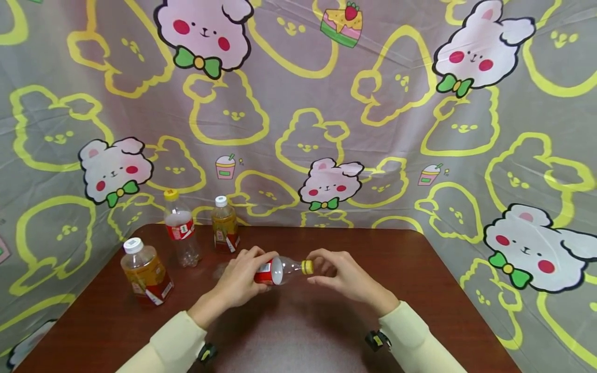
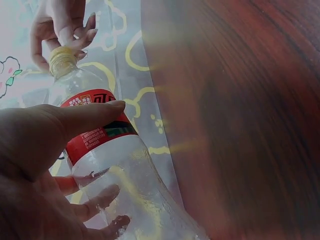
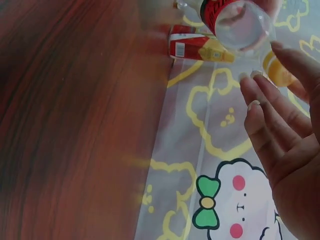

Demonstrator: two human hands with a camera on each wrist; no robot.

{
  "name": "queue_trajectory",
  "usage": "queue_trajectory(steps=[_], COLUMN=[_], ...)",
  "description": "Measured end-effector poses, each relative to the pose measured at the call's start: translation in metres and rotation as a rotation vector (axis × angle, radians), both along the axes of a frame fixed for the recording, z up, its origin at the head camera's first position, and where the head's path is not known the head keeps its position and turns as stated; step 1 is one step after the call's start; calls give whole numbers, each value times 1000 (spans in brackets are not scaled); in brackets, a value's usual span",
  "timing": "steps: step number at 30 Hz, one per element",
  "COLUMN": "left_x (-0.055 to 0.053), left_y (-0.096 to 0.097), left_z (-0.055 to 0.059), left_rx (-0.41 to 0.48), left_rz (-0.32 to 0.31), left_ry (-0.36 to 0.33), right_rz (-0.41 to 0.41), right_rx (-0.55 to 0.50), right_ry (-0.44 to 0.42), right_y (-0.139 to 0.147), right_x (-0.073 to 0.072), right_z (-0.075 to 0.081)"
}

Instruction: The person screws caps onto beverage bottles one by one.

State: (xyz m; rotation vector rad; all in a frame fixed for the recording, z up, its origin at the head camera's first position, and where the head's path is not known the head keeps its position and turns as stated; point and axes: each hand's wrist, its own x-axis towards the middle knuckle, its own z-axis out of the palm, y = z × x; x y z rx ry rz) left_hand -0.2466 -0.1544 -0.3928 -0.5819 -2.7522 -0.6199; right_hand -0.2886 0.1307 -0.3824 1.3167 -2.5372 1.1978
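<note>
My left hand [image 1: 242, 275] grips a clear plastic soda bottle [image 1: 290, 265] round its red label, thumb on the near side. The bottle lies nearly level above the table, its yellow cap [image 1: 307, 267] pointing right. In the left wrist view the label [image 2: 82, 147] shows beside the thumb, and several fingertips show through the clear plastic. Around the cap my right hand [image 1: 344, 275] is held with fingers loosely spread. In the right wrist view its fingers [image 3: 272, 112] are fairly straight, with one digit close to the cap [image 3: 278, 71]; whether it touches is unclear.
On the dark wood table [image 1: 373, 259], a yellow-capped clear bottle [image 1: 182, 233] with a red label stands at the left. White-capped bottles of amber drink stand near it, one in front [image 1: 146, 272] and one behind [image 1: 225, 225]. A patterned cloth [image 1: 289, 93] hangs behind and beside the table.
</note>
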Motion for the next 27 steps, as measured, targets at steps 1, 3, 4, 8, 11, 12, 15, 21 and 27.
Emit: queue_trajectory(steps=[1,3,4,8,11,12,15,21,27], left_x=[0,1,2,5,6,6,6,3,3], left_y=[0,1,1,2,3,3,3,-1,-2], left_z=[0,-1,0,0,0,0,-1,-4,-6], left_rx=[-1,2,2,9,-6,-8,-15,9,3], left_rz=[-1,-4,-4,-7,-13,-15,-17,-2,4], left_ry=[2,1,3,22,35,36,36,22,5], right_rz=[2,2,-1,-43,-111,-134,-167,-80,28], right_rx=[-6,-21,-23,28,111,134,152,70,-3], right_ry=[0,1,2,60,139,153,127,42,44], right_y=[-1,-3,-4,-8,-11,-11,-8,2,-2], right_x=[1,2,2,2,3,2,3,2,1], right_z=[0,0,0,-4,-6,-6,-4,2,-1])
